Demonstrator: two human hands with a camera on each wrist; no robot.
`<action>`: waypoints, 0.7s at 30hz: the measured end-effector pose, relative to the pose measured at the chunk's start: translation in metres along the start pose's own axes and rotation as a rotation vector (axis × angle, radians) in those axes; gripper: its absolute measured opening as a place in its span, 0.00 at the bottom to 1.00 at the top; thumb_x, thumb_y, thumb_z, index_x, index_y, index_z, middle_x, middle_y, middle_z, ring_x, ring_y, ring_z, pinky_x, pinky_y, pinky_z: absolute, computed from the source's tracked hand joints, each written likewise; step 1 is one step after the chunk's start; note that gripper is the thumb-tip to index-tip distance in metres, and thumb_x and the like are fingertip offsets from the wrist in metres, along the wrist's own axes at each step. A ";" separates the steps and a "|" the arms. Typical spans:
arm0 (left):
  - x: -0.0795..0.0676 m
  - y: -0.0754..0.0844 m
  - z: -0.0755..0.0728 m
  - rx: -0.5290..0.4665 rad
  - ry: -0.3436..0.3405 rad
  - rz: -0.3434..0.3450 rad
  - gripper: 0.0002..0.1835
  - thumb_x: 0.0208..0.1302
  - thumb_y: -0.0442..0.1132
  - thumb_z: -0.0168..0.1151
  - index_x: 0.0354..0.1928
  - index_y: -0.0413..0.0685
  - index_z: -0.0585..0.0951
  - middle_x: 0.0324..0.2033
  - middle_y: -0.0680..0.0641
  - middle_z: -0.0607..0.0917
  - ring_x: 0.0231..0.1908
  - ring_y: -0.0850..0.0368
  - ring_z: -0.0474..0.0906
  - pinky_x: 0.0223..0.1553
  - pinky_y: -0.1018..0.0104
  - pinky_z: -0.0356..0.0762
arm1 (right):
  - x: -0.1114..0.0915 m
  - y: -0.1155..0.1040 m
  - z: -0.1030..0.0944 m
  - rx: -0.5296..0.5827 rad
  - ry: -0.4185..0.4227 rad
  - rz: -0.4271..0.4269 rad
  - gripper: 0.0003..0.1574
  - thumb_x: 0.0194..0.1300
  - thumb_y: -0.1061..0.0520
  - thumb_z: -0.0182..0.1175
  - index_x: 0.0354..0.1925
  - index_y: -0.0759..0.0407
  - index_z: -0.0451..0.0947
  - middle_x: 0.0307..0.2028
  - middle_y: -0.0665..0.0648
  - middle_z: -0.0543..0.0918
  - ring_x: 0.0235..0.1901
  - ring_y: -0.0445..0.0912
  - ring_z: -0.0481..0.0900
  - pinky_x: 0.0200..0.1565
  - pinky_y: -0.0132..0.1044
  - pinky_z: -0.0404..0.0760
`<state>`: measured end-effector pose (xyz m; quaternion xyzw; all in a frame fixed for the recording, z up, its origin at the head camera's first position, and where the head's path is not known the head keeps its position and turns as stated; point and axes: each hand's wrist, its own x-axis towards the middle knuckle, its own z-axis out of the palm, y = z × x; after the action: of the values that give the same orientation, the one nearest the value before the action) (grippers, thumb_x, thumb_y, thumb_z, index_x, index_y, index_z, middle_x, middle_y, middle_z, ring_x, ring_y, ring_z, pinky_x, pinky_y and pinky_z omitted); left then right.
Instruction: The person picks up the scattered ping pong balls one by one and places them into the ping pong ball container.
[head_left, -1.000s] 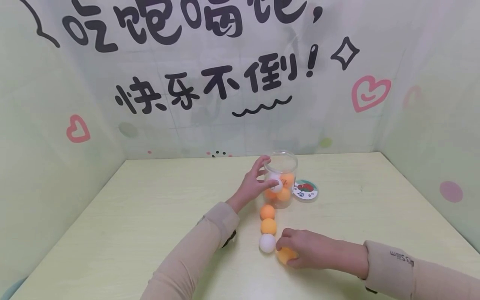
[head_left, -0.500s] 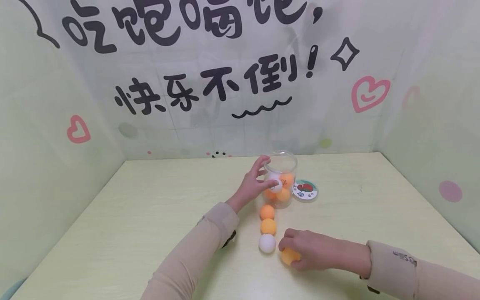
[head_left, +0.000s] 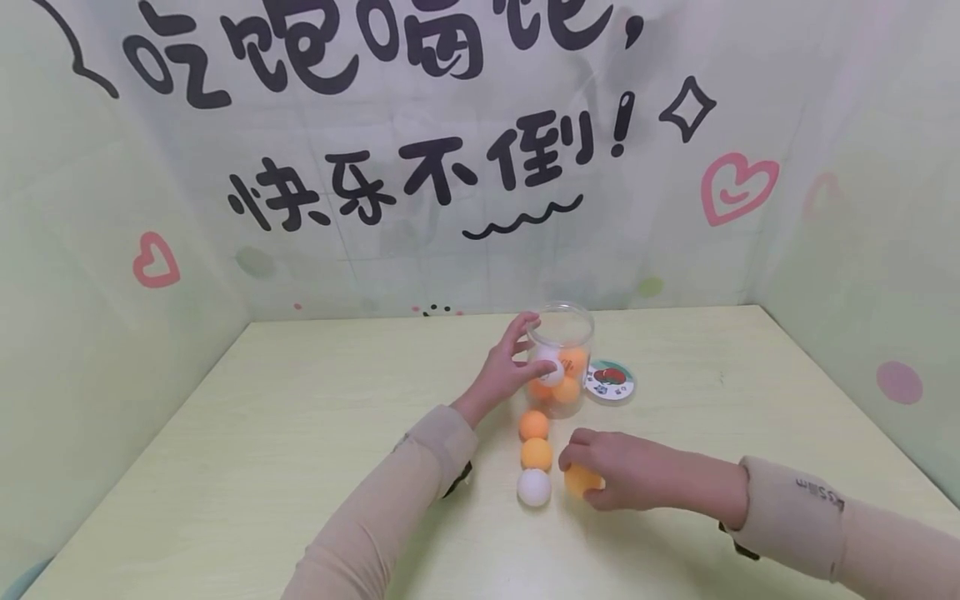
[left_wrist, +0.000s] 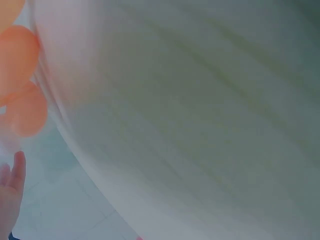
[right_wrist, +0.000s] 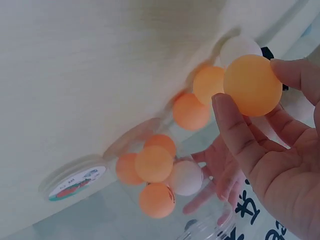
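My left hand (head_left: 506, 371) holds a clear plastic jar (head_left: 576, 332) by its left side, the thumb across its front. Inside the jar lie several orange and white ping-pong balls (head_left: 566, 389). In front of it, a row of three balls runs toward me: an orange ball (head_left: 534, 425), a yellow-orange ball (head_left: 536, 454) and a white ball (head_left: 534, 487). Just right of the row, my right hand (head_left: 630, 471) pinches another yellow-orange ping-pong ball (right_wrist: 252, 85) between thumb and fingers. The left wrist view catches only part of my fingers (left_wrist: 15, 175) and some orange balls (left_wrist: 17, 57) at its left edge.
A round lid (head_left: 611, 382) with a printed label lies flat just right of the jar. The pale wooden table (head_left: 300, 433) is bordered by a printed backdrop (head_left: 420, 267) behind and on both sides.
My right hand has drawn its ball slightly right, away from the white ball, then raised or shifted it farther from me. The left hand and jar stay in place.
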<state>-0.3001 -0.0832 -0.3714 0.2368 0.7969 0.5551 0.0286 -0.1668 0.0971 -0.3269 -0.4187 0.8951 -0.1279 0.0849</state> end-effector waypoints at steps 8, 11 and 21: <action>-0.001 0.000 0.000 -0.002 -0.004 -0.003 0.40 0.54 0.46 0.66 0.66 0.65 0.56 0.67 0.53 0.60 0.62 0.46 0.64 0.55 0.53 0.70 | 0.005 0.005 -0.024 -0.040 0.104 -0.033 0.17 0.50 0.63 0.65 0.41 0.60 0.76 0.35 0.50 0.74 0.30 0.38 0.69 0.31 0.27 0.73; -0.001 0.000 0.000 -0.009 -0.007 0.002 0.39 0.54 0.45 0.66 0.65 0.67 0.56 0.67 0.53 0.61 0.62 0.46 0.64 0.55 0.53 0.70 | 0.006 0.006 -0.033 -0.049 0.128 -0.042 0.17 0.50 0.64 0.64 0.42 0.61 0.76 0.35 0.51 0.75 0.30 0.39 0.69 0.31 0.27 0.73; -0.002 0.000 -0.001 -0.014 -0.009 0.005 0.39 0.54 0.46 0.66 0.64 0.69 0.56 0.66 0.54 0.61 0.62 0.46 0.64 0.55 0.54 0.71 | 0.017 0.013 -0.066 -0.047 0.189 0.036 0.17 0.53 0.64 0.61 0.44 0.62 0.77 0.40 0.58 0.78 0.28 0.42 0.72 0.28 0.28 0.74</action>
<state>-0.2984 -0.0843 -0.3712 0.2410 0.7923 0.5595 0.0326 -0.2041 0.1018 -0.2687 -0.3904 0.9093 -0.1441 -0.0076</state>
